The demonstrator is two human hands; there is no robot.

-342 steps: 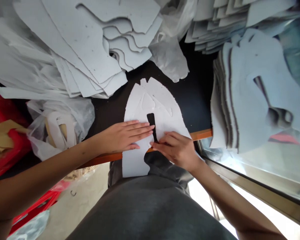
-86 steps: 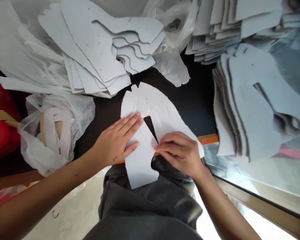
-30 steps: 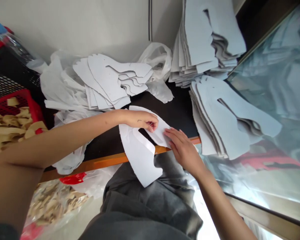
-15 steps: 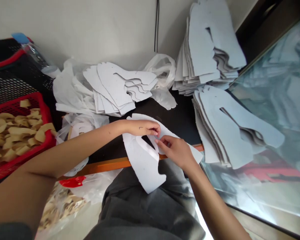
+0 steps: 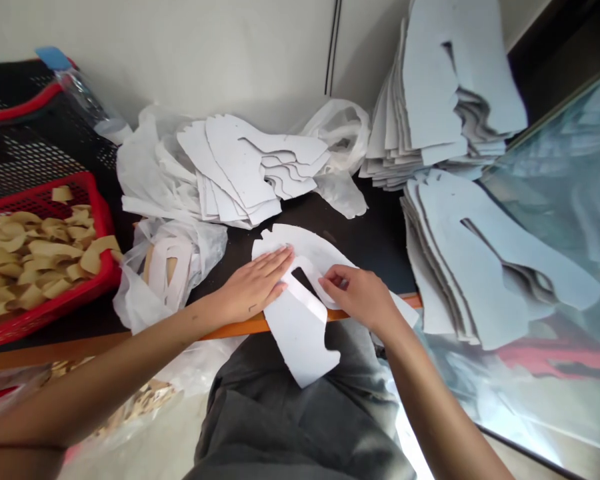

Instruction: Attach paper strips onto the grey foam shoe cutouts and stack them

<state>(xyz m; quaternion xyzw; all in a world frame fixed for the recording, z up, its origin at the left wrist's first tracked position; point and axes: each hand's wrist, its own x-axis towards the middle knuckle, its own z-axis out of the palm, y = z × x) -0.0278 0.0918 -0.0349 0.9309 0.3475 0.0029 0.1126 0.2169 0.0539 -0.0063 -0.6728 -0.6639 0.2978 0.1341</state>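
A white cut-out sheet point(image 5: 300, 340) with a slot lies over the table's front edge, its lower end hanging above my lap. Around the slot runs a smooth, U-shaped white strip point(image 5: 307, 299). My left hand point(image 5: 254, 283) rests flat on the sheet, left of the slot, fingers stretched out. At the strip's right arm is my right hand point(image 5: 355, 293), thumb and fingers pinched together on it; the fingertips are partly hidden. Left of my left hand, a plastic bag point(image 5: 210, 243) holds similar U-shaped white pieces point(image 5: 167, 267).
Behind lie stacked white cut-outs point(image 5: 245, 167) on plastic bags. More stacks stand at right, one upper point(image 5: 430, 80) and one lower point(image 5: 460, 260), beside a glass panel point(image 5: 570, 220). A red basket point(image 5: 103, 233) of curled tan strips point(image 5: 45, 253) is at left, near a bottle point(image 5: 83, 93).
My left hand has moved left and down from the slot's top and flattened onto the sheet. My right hand stays by the slot's right side. The view has shifted slightly.
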